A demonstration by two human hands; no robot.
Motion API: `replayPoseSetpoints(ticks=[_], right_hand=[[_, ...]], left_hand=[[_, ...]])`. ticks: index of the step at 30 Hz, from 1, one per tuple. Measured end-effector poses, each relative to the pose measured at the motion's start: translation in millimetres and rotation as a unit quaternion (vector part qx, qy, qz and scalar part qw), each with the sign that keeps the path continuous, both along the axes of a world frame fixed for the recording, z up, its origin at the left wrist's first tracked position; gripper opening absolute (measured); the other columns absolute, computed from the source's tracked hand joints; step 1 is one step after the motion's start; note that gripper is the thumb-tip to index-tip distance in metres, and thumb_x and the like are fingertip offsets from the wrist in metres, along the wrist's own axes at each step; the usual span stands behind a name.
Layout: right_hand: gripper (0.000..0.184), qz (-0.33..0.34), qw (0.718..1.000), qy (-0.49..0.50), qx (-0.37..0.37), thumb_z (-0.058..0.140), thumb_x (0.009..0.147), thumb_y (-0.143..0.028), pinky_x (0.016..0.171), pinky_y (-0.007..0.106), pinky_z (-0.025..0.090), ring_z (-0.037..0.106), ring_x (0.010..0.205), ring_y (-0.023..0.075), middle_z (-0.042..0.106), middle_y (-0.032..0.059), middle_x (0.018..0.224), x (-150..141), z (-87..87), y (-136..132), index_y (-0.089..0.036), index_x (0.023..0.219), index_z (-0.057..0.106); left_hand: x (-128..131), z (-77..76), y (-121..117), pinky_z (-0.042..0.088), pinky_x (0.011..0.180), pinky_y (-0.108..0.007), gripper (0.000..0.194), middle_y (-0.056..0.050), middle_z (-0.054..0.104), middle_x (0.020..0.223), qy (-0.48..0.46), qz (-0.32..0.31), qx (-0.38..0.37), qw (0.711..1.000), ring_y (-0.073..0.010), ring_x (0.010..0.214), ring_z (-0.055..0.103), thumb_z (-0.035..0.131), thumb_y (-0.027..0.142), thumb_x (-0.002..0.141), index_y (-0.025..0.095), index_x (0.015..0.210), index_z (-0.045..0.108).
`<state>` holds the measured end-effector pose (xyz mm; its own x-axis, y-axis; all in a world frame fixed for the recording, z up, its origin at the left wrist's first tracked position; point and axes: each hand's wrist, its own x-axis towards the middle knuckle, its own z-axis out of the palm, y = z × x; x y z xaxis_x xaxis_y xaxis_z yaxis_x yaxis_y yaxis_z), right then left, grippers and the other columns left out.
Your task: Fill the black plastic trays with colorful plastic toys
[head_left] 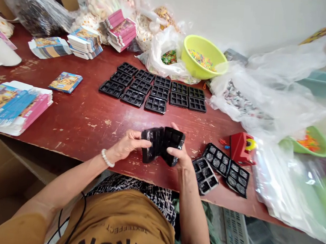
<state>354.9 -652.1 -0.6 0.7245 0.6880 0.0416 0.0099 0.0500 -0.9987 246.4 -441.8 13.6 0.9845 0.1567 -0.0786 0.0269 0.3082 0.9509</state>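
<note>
A black tray (pixel 174 138) was held over the table (pixel 81 123), close to its front edge, and was spread like an open book; whether it was made of one hinged piece or two separate ones could not be told. Its left half was pinched by the left hand (pixel 133 144), with the thumb laid across the near face, and its right half was gripped likewise by the right hand (pixel 179 153). The tray was set squarely between the two, to the right of one and to the left of the other; it was touched by both, and neither was nearer. The long axis of each half seemed to be pointed away from the front edge. To the right, a loose tray (pixel 204 175) and an unfolded tray (pixel 227 170) were laid near a red case (pixel 237 152). Farther back, rows of trays (pixel 155 104) were set out before a green bowl (pixel 190 60)
</note>
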Motion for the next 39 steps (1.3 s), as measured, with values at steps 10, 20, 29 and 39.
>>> replayPoseSetpoints(ticks=[10,20,29,39], right_hand=[[0.13,-0.197,0.936,-0.202,-0.21,0.089,0.065,-0.053,0.131,0.061,0.028,0.033,0.157,0.0383,0.027,0.0181,0.171,23.2,36.0,-56.0,-0.024,0.169,0.017],[0.138,-0.098,0.905,-0.21,-0.358,0.099,0.06,-0.056,0.127,0.076,0.02,0.027,0.159,0.0484,0.029,0.0207,0.172,-3.9,-0.1,-40.5,-0.027,0.17,0.021],[0.112,-0.058,0.963,-0.235,-0.12,0.079,0.081,-0.042,0.131,0.055,0.035,0.041,0.155,0.0336,0.035,0.0153,0.17,12.2,29.6,-28.5,-0.025,0.17,0.013],[0.122,-0.12,0.752,-0.306,-0.571,0.089,0.062,-0.026,0.111,0.08,0.041,0.04,0.145,0.0543,0.04,0.0212,0.166,173.0,52.0,-91.5,-0.024,0.168,0.028]], left_hand=[[76.3,-3.2,-52.8,0.056,0.063,-0.029,0.043,-0.007,0.077,0.076,-0.006,0.026,-0.095,0.995,-0.0171,0.065,0.067,0.103,0.044,0.053,0.013,0.074,0.08],[53.5,-3.5,-13.6,0.06,0.072,-0.031,0.034,-0.005,0.079,0.083,-0.038,0.114,0.007,0.993,-0.0172,0.071,0.068,0.101,0.038,0.06,0.016,0.08,0.084],[46.6,9.9,-27.1,0.048,0.057,-0.024,0.026,0.0,0.069,0.066,-0.058,-0.05,0.087,0.993,-0.012,0.058,0.057,0.097,0.034,0.066,0.015,0.071,0.08],[153.8,-10.5,-76.6,0.06,0.059,-0.024,0.045,-0.001,0.072,0.08,0.111,0.087,-0.174,0.975,-0.0171,0.062,0.076,0.095,0.03,0.079,0.018,0.08,0.051]])
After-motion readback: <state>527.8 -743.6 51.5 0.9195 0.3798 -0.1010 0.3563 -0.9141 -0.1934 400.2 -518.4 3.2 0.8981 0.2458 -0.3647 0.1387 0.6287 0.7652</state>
